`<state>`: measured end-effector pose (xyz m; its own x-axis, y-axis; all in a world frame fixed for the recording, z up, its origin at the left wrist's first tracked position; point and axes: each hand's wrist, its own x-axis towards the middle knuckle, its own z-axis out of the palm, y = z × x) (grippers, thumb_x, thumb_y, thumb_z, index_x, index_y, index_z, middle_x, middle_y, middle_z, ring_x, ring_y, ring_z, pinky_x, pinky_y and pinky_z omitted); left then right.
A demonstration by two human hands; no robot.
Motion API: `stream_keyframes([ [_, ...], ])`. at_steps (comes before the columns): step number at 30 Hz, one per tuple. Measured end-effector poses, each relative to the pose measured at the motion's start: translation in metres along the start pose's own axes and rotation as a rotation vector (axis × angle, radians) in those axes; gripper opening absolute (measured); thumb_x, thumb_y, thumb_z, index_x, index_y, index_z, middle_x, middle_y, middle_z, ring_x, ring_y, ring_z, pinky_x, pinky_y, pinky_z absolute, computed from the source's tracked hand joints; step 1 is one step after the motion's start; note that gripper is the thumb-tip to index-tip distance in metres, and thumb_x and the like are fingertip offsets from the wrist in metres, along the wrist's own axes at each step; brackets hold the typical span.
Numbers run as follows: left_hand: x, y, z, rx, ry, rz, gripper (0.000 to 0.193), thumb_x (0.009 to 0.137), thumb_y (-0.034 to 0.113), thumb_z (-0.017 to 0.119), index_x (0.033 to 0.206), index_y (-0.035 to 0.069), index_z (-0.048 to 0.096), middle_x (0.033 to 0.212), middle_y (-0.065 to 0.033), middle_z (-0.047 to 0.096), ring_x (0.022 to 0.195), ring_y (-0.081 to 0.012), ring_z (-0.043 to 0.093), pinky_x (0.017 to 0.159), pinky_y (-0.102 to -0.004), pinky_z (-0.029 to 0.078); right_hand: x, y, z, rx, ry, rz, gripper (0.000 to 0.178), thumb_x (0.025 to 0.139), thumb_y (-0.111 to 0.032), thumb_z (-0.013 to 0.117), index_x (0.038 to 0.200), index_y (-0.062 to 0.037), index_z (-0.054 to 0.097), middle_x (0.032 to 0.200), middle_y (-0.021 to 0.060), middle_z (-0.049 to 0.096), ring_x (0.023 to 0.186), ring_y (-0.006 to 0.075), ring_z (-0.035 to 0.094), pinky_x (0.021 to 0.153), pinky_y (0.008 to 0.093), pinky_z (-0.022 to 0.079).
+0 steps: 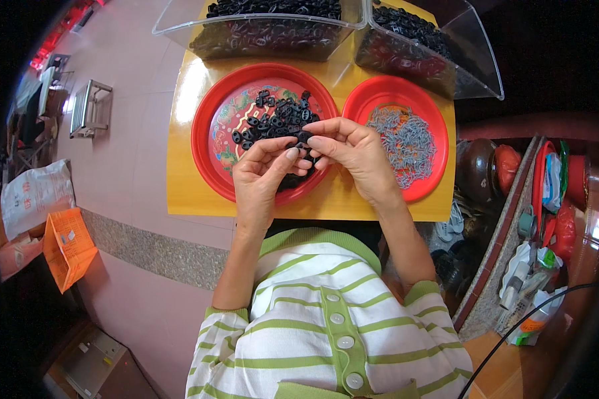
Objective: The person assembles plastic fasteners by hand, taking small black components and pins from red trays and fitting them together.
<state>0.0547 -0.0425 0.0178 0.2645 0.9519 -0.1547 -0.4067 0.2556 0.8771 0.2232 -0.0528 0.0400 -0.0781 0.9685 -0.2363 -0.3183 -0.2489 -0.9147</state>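
My left hand (267,169) and my right hand (354,156) meet above the right edge of a red round tray (205,163). Between my right thumb and forefinger is a small black plastic piece (304,136). The fingertips of my left hand pinch at the lower left of that same piece; whether they grip a second part cannot be made out. Below them, many small black plastic pieces (283,116), some with two holes, lie heaped in the tray. To the right, a smaller red tray (356,100) holds a pile of small grey screw-like pins (406,139).
Two clear plastic bins (259,28) (412,46) filled with black pieces stand at the table's far edge. The trays rest on a yellow table (186,193). A metal stool (90,110) and an orange bag (68,249) are on the left; a shelf ledge (492,253) with packages runs along the right.
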Motion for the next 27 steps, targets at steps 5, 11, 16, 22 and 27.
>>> stream_keyframes([
  [5, 0.0, -0.002, -0.001, 0.027, 0.034, 0.021, 0.015, 0.088, 0.0, 0.058, 0.102, -0.005, 0.059, 0.086, -0.0105, 0.066, 0.075, -0.0152, 0.066, 0.067, -0.0248, 0.055, 0.001, 0.009, 0.005, -0.007, 0.035, -0.05, 0.021, 0.087, -0.008, 0.063, 0.106, 0.0005, 0.061, 0.09, 0.0055, 0.065, 0.074, 0.0082, 0.062, 0.062, 0.0193, 0.051],
  [11, -0.001, -0.001, 0.001, 0.055, 0.039, 0.039, 0.016, 0.088, 0.0, 0.058, 0.103, -0.005, 0.058, 0.085, -0.0108, 0.066, 0.075, -0.0157, 0.066, 0.067, -0.0247, 0.055, -0.002, 0.013, 0.013, -0.114, 0.071, -0.125, 0.019, 0.087, -0.007, 0.063, 0.104, 0.0004, 0.062, 0.086, 0.0034, 0.066, 0.072, 0.0056, 0.06, 0.06, 0.0177, 0.049],
  [16, -0.002, -0.003, 0.002, 0.021, 0.078, 0.005, 0.017, 0.087, 0.0, 0.059, 0.103, -0.006, 0.058, 0.085, -0.0127, 0.066, 0.075, -0.0163, 0.066, 0.068, -0.0254, 0.055, -0.004, 0.014, 0.017, -0.157, 0.106, -0.145, 0.017, 0.086, -0.005, 0.064, 0.102, 0.0003, 0.064, 0.084, 0.0028, 0.065, 0.072, 0.0049, 0.059, 0.06, 0.0178, 0.048],
  [22, -0.002, -0.008, 0.002, -0.012, 0.086, 0.014, 0.019, 0.087, 0.002, 0.06, 0.104, -0.007, 0.057, 0.084, -0.0137, 0.067, 0.074, -0.0166, 0.066, 0.069, -0.0255, 0.055, -0.007, 0.014, 0.019, -0.32, 0.155, -0.275, 0.015, 0.084, -0.003, 0.064, 0.098, 0.0014, 0.065, 0.084, 0.0037, 0.063, 0.074, 0.007, 0.06, 0.062, 0.0194, 0.049],
  [27, -0.005, -0.009, 0.0, -0.005, 0.061, -0.002, 0.019, 0.088, 0.002, 0.059, 0.104, -0.007, 0.057, 0.086, -0.0137, 0.067, 0.074, -0.0169, 0.066, 0.07, -0.0259, 0.056, -0.006, 0.019, 0.013, -0.529, 0.121, -0.488, 0.014, 0.084, -0.002, 0.063, 0.097, 0.0011, 0.065, 0.086, 0.0042, 0.061, 0.075, 0.0078, 0.06, 0.062, 0.0204, 0.049],
])
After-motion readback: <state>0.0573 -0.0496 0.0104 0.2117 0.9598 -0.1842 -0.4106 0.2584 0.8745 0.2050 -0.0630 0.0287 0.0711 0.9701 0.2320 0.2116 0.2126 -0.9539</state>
